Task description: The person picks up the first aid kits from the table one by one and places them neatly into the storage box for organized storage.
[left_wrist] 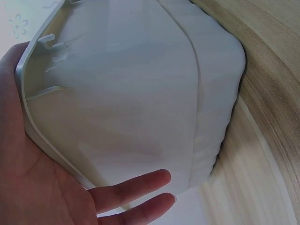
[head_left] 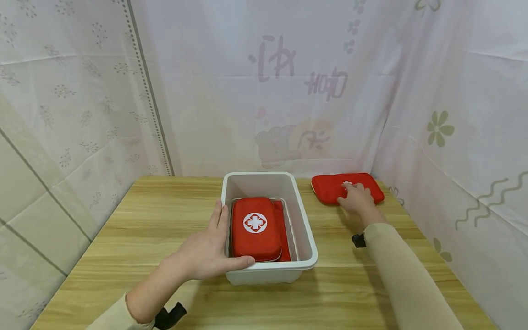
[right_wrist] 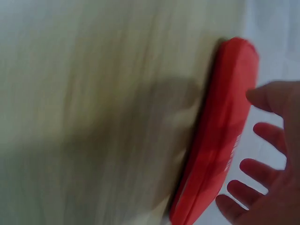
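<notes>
A white plastic bin (head_left: 306,224) stands on the table in the head view. Inside it lies a red first-aid case (head_left: 257,245) with a white cross in a circle, on top of another red item (head_left: 285,245) that it mostly covers. My left hand (head_left: 208,252) rests at the bin's near left corner, thumb along the front rim and fingers straight along the left side. In the left wrist view, the fingers (left_wrist: 140,187) extend beside the outer wall. Over a second red first-aid case (head_left: 326,188), lying flat at the back right, my right hand (head_left: 356,199) reaches with spread, loosely bent fingers (right_wrist: 260,173).
The wooden table (head_left: 156,220) is bordered by pale patterned curtains (head_left: 264,114) at the back and both sides. The second case lies close to the back right corner, near the curtain.
</notes>
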The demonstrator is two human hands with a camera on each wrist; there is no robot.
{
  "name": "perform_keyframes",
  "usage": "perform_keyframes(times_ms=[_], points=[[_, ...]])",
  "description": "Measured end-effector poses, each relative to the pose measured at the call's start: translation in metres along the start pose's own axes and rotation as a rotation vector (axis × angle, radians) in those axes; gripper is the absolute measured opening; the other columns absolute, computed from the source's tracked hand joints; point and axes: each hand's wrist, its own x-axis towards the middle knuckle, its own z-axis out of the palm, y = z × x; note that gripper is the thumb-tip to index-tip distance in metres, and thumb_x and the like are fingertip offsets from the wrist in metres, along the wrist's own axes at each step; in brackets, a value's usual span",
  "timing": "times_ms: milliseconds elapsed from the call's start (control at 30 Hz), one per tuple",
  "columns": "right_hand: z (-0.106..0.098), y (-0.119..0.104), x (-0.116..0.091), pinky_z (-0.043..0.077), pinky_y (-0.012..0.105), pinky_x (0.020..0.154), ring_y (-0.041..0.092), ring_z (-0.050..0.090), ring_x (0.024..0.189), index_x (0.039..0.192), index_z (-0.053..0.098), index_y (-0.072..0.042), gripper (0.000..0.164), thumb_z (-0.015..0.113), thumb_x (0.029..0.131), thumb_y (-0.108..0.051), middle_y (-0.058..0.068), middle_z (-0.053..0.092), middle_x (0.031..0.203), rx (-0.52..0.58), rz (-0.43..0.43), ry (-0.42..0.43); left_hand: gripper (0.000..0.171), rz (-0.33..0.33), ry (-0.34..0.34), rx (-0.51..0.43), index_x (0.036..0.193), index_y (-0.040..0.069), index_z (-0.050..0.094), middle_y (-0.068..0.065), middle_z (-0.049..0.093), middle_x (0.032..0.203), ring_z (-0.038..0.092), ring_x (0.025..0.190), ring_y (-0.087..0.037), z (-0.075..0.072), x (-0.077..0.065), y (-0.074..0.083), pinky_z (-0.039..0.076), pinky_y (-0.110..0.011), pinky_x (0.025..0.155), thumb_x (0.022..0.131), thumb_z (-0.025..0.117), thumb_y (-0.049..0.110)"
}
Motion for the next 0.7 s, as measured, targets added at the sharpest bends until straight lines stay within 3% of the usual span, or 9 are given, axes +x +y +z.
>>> perform_keyframes(times_ms=[133,300,533,700], points=[[0.006,0.007,-0.002,0.020,0.088,0.118,0.075,0.016,0.150,0.174,0.021,-0.006,0.085,0.060,0.107,-0.041,0.044,0.014,0.171,-0.070,0.029,-0.085,0.149,0.000,-0.001,-0.004,0.176,0.004,-0.002,-0.015,-0.010,0.186,0.075,0.083,-0.027,0.000,0.000,0.000,0.061,-0.052,0.090,0.080,0.070,0.091],[0.009,0.010,-0.007,0.024,0.091,0.114,0.074,0.016,0.153,0.177,0.015,-0.010,0.091,0.060,0.107,-0.050,0.041,0.013,0.173,-0.077,0.052,-0.151,0.148,0.002,-0.002,-0.011,0.176,0.005,-0.003,-0.015,-0.011,0.186,0.076,0.089,-0.029,0.001,0.000,0.000,0.061,-0.052,0.093,0.080,0.070,0.091],[0.003,0.009,-0.011,0.027,0.080,0.124,0.063,0.016,0.160,0.169,0.032,0.004,0.080,0.057,0.111,-0.046,0.041,0.023,0.172,-0.084,-0.013,-0.141,0.146,0.003,-0.008,-0.013,0.176,0.004,-0.003,-0.015,-0.013,0.185,0.076,0.088,-0.027,0.000,0.000,0.000,0.062,-0.051,0.091,0.082,0.072,0.088],[-0.001,0.011,-0.012,0.037,0.070,0.124,0.058,0.039,0.150,0.157,0.049,0.009,0.070,0.056,0.112,-0.044,0.038,0.045,0.162,-0.095,-0.075,-0.115,0.146,0.003,-0.012,-0.017,0.176,0.004,-0.002,-0.015,-0.014,0.185,0.074,0.081,-0.023,0.000,0.000,0.001,0.062,-0.049,0.089,0.082,0.072,0.087]])
